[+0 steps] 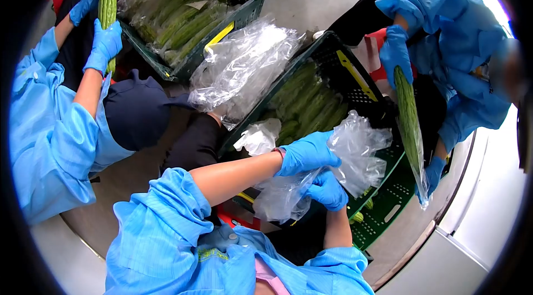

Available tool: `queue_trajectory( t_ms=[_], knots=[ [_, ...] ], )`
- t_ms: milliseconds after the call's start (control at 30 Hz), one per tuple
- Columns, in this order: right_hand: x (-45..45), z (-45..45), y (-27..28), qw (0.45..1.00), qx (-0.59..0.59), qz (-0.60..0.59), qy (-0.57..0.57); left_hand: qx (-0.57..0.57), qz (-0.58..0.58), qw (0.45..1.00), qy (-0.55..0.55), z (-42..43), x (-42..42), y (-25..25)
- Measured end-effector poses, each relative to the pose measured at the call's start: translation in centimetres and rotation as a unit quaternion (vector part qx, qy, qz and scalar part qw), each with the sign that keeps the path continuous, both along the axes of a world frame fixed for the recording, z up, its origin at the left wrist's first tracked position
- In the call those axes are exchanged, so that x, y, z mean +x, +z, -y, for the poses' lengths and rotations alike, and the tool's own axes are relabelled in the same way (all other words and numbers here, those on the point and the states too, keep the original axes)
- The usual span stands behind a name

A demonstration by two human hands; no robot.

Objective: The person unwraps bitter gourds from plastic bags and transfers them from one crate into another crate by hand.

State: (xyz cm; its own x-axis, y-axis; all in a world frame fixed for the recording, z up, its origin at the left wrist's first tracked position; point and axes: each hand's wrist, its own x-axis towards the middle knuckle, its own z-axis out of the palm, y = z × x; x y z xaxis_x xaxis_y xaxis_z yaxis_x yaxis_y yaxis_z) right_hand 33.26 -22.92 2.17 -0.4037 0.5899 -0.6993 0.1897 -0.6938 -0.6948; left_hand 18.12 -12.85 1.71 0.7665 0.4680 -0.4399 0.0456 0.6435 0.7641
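Both of my hands wear blue gloves and meet over a dark crate (pixel 344 67). My left hand (pixel 308 153) is closed on a crumpled clear plastic bag (pixel 361 148), which spreads out to its right. Just below it, my right hand (pixel 327 189) pinches the plastic too, with more of the film (pixel 280 198) hanging to the left. Beneath my hands, bagged green gourds (pixel 305 100) lie in the crate. A white crumpled piece (pixel 260 136) rests near my left wrist.
A co-worker at the left holds a gourd (pixel 108 6); another at the right holds a bagged gourd (pixel 409 120). A second crate (pixel 252 9) holds bagged gourds, with a plastic heap (pixel 244 67) beside it. A green crate (pixel 383 211) stands at lower right.
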Motion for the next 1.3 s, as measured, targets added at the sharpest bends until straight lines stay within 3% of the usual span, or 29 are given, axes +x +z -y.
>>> queue_trajectory(
  t_ms=[100, 133, 233, 267, 333, 433, 500, 600, 733, 800, 900, 967, 1000, 1167, 1233, 1267, 1300],
  knots=[
    [0.5, 0.2, -0.1, 0.992, 0.118, 0.032, -0.005, 0.021, 0.059, 0.987, 0.147, -1.3, -0.2, -0.5],
    [0.2, 0.3, -0.1, 0.978, 0.205, 0.003, -0.048, 0.004, 0.092, 0.979, 0.182, -2.2, -0.8, -0.6],
    [-1.0, -0.2, 1.0, 0.959, 0.188, -0.049, -0.207, 0.129, 0.018, 0.955, 0.267, -6.6, -5.1, 1.9],
    [-0.9, -0.2, 1.1, 0.956, 0.185, -0.016, -0.227, 0.191, -0.039, 0.945, 0.262, -8.0, -7.2, 2.4],
    [-0.5, -0.1, 0.6, 0.951, 0.202, -0.022, -0.232, 0.201, -0.064, 0.901, 0.378, -9.9, -9.7, 2.6],
    [-0.1, 0.4, 0.2, 0.956, 0.209, -0.055, -0.196, 0.299, -0.193, 0.83, 0.43, -12.6, -13.3, 0.7],
    [-0.2, 0.9, 0.0, 0.959, 0.212, -0.064, -0.174, 0.421, -0.22, 0.766, 0.432, -13.6, -13.6, -1.3],
    [-0.6, 1.4, -0.7, 0.952, 0.246, -0.069, -0.167, 0.447, -0.483, 0.71, 0.253, -14.1, -15.5, -1.5],
    [-0.7, 1.0, 0.5, 0.957, 0.249, -0.048, -0.138, 0.445, -0.638, 0.603, 0.176, -14.6, -14.2, -0.9],
    [-0.6, 0.9, 0.8, 0.955, 0.265, -0.033, -0.13, 0.458, -0.657, 0.578, 0.158, -14.9, -11.3, -1.3],
    [-0.7, 0.8, 1.0, 0.951, 0.28, -0.027, -0.132, 0.546, -0.634, 0.53, 0.136, -16.7, -10.0, -7.9],
    [-0.4, 0.9, 0.6, 0.946, 0.288, -0.026, -0.147, 0.521, -0.687, 0.498, 0.095, -16.0, -7.7, -10.8],
    [-0.2, 0.9, 0.6, 0.945, 0.29, -0.018, -0.15, 0.516, -0.695, 0.492, 0.094, -15.5, -7.2, -13.5],
    [0.7, 1.4, 0.1, 0.956, 0.257, -0.003, -0.142, 0.399, -0.651, 0.638, 0.099, -13.9, -7.1, -25.7],
    [0.9, 1.3, 0.0, 0.953, 0.272, 0.024, -0.13, 0.377, -0.632, 0.67, 0.101, -13.6, -7.5, -29.3],
    [1.0, 1.2, 0.1, 0.954, 0.272, 0.044, -0.118, 0.498, -0.567, 0.648, 0.105, -13.9, -9.2, -33.4],
    [1.0, 1.4, -0.1, 0.95, 0.289, 0.054, -0.107, 0.488, -0.581, 0.648, 0.074, -13.9, -9.1, -33.6]
  ],
)
